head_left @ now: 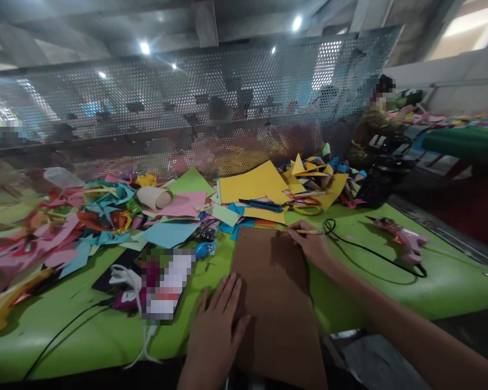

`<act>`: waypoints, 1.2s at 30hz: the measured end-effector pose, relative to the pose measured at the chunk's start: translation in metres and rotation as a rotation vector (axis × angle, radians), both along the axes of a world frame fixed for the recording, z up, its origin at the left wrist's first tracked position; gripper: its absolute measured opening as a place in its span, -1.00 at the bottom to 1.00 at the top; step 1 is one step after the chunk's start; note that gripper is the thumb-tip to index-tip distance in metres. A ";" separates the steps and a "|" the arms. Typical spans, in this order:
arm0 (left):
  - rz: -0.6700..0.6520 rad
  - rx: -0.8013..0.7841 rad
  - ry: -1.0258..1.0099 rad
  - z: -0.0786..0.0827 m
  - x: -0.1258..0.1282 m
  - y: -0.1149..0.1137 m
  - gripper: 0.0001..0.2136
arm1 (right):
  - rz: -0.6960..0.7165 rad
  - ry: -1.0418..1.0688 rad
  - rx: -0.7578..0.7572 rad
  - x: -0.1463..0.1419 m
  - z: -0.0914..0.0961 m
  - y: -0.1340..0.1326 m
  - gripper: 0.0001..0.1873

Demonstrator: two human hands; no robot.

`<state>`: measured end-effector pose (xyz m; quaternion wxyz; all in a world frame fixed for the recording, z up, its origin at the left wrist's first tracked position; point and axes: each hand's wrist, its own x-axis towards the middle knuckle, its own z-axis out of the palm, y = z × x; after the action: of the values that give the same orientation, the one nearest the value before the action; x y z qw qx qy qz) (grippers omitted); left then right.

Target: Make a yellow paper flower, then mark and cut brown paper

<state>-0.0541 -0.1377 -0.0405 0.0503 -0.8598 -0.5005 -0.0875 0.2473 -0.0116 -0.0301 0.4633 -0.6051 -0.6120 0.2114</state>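
Note:
A brown sheet of paper or card [274,303] lies on the green tabletop, its near end reaching past the front edge. My left hand [219,319] rests flat along the sheet's left side, fingers stretched out. At the far right corner of the sheet, my right hand [307,238] is closed around a pencil [311,232], the tip close to the paper. Just beyond the sheet lie a blue cutter knife [262,205] and scissors with red and yellow handles [307,206].
A pink glue gun [409,241] with a black cord lies at right. Left are a phone [171,287], a white cable [136,287] and a yellow glue gun [14,300]. Coloured paper scraps [109,200] pile up before a perforated metal screen [187,108]. Another person [374,124] sits at far right.

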 end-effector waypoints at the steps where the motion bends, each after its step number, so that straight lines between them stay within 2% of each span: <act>1: 0.000 -0.005 0.002 0.000 0.000 0.000 -0.41 | -0.010 -0.006 0.000 0.003 -0.001 -0.001 -0.82; 11: 0.011 0.001 0.002 -0.003 0.000 0.002 -0.41 | -0.049 -0.056 0.003 0.022 -0.001 -0.014 -0.76; 36: -0.004 0.038 0.005 -0.003 -0.002 0.004 -0.41 | -0.102 -0.066 0.006 0.033 0.005 -0.043 -0.81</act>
<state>-0.0565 -0.1341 -0.0439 0.0678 -0.8600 -0.4967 -0.0948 0.2802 -0.0543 -0.0248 0.4549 -0.6406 -0.5960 0.1657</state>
